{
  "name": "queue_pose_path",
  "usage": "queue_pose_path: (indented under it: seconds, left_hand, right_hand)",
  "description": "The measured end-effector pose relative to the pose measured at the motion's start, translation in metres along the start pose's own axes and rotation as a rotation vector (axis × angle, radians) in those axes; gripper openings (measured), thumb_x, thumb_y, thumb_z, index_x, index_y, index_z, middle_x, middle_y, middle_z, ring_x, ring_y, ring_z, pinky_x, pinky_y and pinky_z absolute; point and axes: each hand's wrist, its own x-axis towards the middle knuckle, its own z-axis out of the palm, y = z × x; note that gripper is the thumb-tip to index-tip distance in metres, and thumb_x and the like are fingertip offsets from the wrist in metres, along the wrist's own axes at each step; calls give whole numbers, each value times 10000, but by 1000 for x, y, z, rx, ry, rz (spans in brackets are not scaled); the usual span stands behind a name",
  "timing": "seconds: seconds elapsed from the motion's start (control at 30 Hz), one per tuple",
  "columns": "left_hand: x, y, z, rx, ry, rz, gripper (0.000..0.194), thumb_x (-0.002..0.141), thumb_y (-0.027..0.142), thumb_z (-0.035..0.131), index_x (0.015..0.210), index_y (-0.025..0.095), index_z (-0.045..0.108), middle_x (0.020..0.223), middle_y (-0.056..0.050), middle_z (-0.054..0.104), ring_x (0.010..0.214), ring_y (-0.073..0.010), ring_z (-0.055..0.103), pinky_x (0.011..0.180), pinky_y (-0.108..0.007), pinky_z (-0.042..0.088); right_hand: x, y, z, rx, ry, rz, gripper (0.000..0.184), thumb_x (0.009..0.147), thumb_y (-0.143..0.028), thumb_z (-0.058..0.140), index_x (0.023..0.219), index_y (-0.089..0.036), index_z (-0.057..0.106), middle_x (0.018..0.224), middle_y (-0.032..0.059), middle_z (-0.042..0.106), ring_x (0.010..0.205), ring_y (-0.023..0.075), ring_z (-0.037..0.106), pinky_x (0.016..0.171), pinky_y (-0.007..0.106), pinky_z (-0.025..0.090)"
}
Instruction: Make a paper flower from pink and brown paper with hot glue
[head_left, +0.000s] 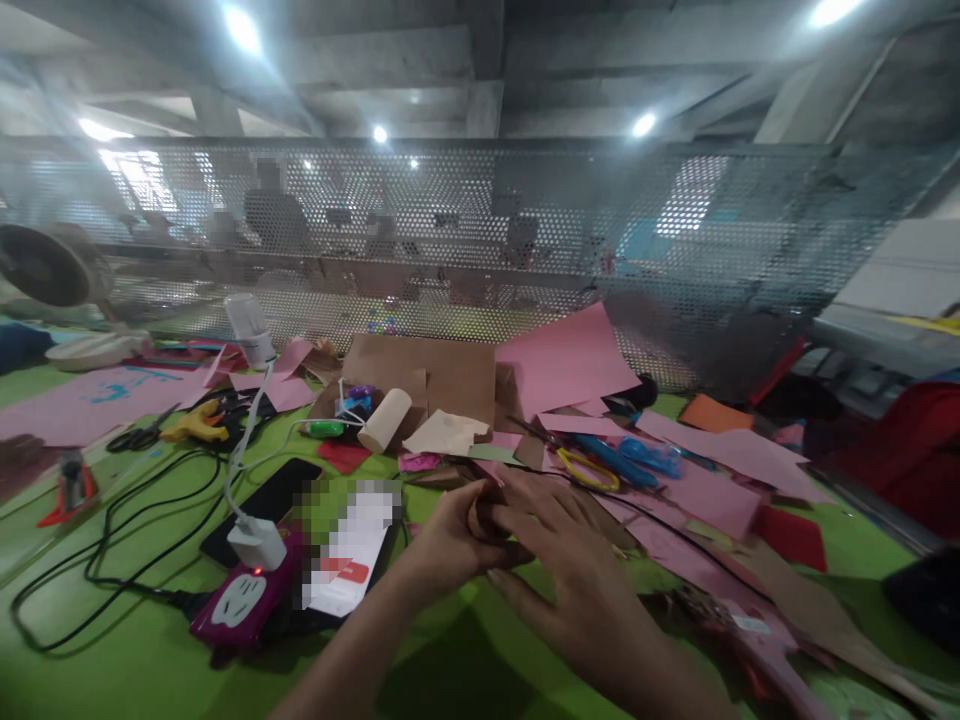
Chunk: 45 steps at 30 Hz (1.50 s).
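My left hand is in front of me over the green table, its fingers curled inward and closed. A small pinkish bit shows by its fingertips; I cannot tell whether it is held or lies behind. My right hand reaches across from the right, fingers stretched and thumb apart, touching or nearly touching the left fingers. Nothing shows in the right hand. Just beyond both hands lie paper scraps, a cream torn piece and scissors with yellow handles.
Left of my hands are a lit phone, a dark phone, and a purple power strip with a white charger and looping black cable. Pink paper and brown cardboard stand against the perforated metal screen.
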Motion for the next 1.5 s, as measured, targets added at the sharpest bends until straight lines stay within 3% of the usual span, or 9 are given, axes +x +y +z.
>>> queue_pose_path:
  seconds: [0.17,0.43,0.73,0.9,1.07,1.13,1.23,1.37,1.5]
  left_hand:
    - [-1,5,-1,32,-12,37,407,535,21,818,895,152,680,775,22,658,688,-103,583,650,-185,476]
    - [0,15,1,5,3,-23,324,510,7,793,679,148,555,591,81,513,563,-66,461,559,-169,406]
    - [2,-2,-7,246,26,60,281,559,34,730,795,134,616,661,59,481,603,-78,378,526,-183,311]
    - [1,2,-3,211,37,93,266,559,45,732,778,142,618,658,54,506,604,-84,414,540,-185,344]
    - [10,14,-18,110,215,135,273,534,114,811,643,156,564,604,45,565,588,-98,518,545,-185,407]
    - [15,19,-31,56,405,179,293,493,144,842,622,150,579,599,29,605,590,-112,564,570,-201,447]
    - [20,23,-48,14,566,226,295,531,254,851,673,153,613,620,28,620,594,-111,587,585,-206,467]
    - [21,25,-57,21,642,258,329,507,315,871,677,152,642,528,58,558,489,-79,516,478,-177,388]
    - [22,25,-61,30,683,264,311,541,338,858,695,139,676,463,74,515,393,-43,390,396,-170,278]
  right_hand:
    - [0,-3,4,-9,-31,-3,426,830,-255,630,1254,-229,588,1498,86,446,1372,315,374,1094,545,352]
    - [-1,5,0,145,-85,44,356,875,-328,623,1228,-280,614,1531,45,395,1400,285,338,1094,476,374]
    - [-1,2,7,63,-104,9,310,844,-286,634,1153,-264,650,1547,50,374,1409,305,327,1122,527,320]
    - [-1,8,6,174,-89,28,325,856,-317,644,1178,-272,650,1532,60,398,1399,324,346,1120,548,322]
    - [21,27,-3,492,93,161,314,942,-384,517,1227,-310,625,1429,77,520,1317,291,476,1007,479,466]
    - [41,37,3,408,125,173,314,918,-358,543,1215,-304,631,1378,73,567,1291,282,500,1014,469,455]
    - [74,48,27,259,94,157,385,796,-231,649,1181,-249,665,1303,93,628,1239,298,531,1049,490,401]
    - [103,51,60,252,145,183,390,679,-56,630,1009,-235,734,1298,88,635,1234,307,503,1076,482,329]
    - [109,54,60,356,234,263,198,700,-77,593,762,-213,723,1028,84,735,1089,286,577,1028,453,363]
